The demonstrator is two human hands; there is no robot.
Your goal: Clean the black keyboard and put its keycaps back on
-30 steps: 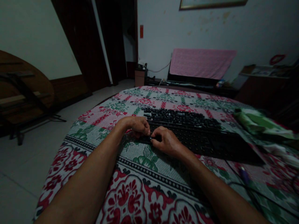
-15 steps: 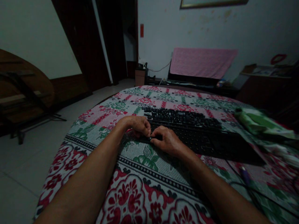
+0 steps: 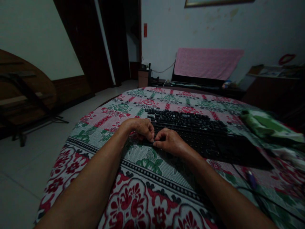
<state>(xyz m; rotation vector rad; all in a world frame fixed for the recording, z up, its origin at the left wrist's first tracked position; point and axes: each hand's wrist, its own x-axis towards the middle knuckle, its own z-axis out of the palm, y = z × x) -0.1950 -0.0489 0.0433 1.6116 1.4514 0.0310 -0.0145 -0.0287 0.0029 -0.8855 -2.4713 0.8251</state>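
Observation:
A black keyboard (image 3: 202, 141) lies on the patterned cloth, most of its keys stripped off so that rows of bare key posts show. Behind it, loose black keycaps (image 3: 186, 119) are spread in a long heap. Over the keyboard's left end, my left hand (image 3: 143, 128) is closed in a pinch, wrist bent. My right hand (image 3: 171, 141) pinches from the other side, thumb and forefinger almost touching the left fingertips. A tiny pale spot shows where the fingertips meet; whatever they grip is too small and dark to name.
The floral cloth (image 3: 152, 165) covers the table. At the right lie a green-and-white packet (image 3: 271, 125), crumpled white tissue (image 3: 289, 157), a purple object (image 3: 251, 178) and a black cable (image 3: 269, 198). A folded round table (image 3: 26, 82) leans on the left wall.
Both hands stay at the keyboard's left end. My right thumb and fingertips have shifted slightly and meet more closely with the left ones; the view has moved a little.

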